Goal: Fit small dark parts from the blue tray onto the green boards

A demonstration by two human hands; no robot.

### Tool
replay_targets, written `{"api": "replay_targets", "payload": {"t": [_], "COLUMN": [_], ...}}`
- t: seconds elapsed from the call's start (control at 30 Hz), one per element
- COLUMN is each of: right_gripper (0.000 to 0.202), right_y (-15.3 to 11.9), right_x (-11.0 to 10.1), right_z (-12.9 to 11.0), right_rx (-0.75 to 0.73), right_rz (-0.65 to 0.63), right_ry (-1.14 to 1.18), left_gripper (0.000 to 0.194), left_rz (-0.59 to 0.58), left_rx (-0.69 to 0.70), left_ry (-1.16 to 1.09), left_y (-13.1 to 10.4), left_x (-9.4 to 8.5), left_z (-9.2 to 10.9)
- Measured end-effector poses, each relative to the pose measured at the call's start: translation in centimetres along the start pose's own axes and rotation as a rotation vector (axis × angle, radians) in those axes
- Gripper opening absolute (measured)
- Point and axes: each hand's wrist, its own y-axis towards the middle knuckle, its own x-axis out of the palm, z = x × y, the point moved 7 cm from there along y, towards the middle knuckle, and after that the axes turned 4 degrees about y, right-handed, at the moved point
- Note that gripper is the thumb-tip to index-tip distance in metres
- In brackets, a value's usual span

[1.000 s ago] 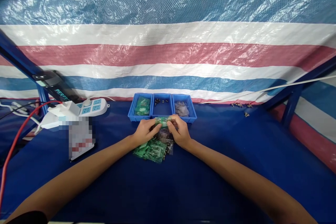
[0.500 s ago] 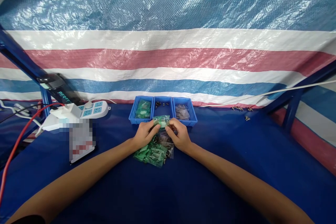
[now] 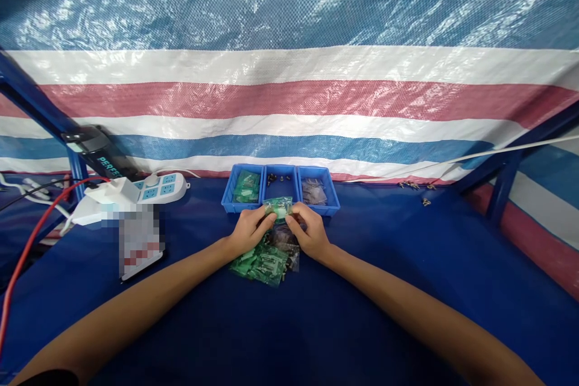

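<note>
A small green-and-clear plastic packet (image 3: 278, 207) is pinched at its two ends, by my left hand (image 3: 251, 229) and my right hand (image 3: 309, 231). Below the hands a pile of green packets (image 3: 265, 265) lies on the blue table, with clear packets (image 3: 292, 253) and small metal pieces at its right side. Just beyond the hands stand three blue bins side by side. The left bin (image 3: 228, 198) has green packets in it, the middle bin (image 3: 281, 172) a few small dark pieces, and the right bin (image 3: 332, 202) clear packets.
At the left lie a white power strip (image 3: 169, 189) with cables, a black bottle (image 3: 102, 154) and a phone-like object (image 3: 142, 265), partly blurred out. Several small metal pieces (image 3: 426, 201) lie at the back right. A striped sheet (image 3: 289, 66) hangs behind the table.
</note>
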Motion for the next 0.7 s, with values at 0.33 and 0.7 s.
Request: {"api": "replay_targets", "payload": {"t": [0.33,0.7], "right_gripper": [0.017,0.016], "right_y": [0.1,0.1], "right_x": [0.1,0.5], "right_z": [-0.1,-0.2], "right_rx": [-0.011,-0.028], "right_rz": [-0.016,-0.048], "right_ry": [-0.01,-0.003], "left_gripper": [0.025,0.022], "left_rz": [0.014,0.076], "left_rx": [-0.12,-0.135], "left_ry": [-0.17,-0.166], "left_y": [-0.5,-0.6], "left_x": [0.3,-0.2], "left_z": [-1.3,-1.4]}}
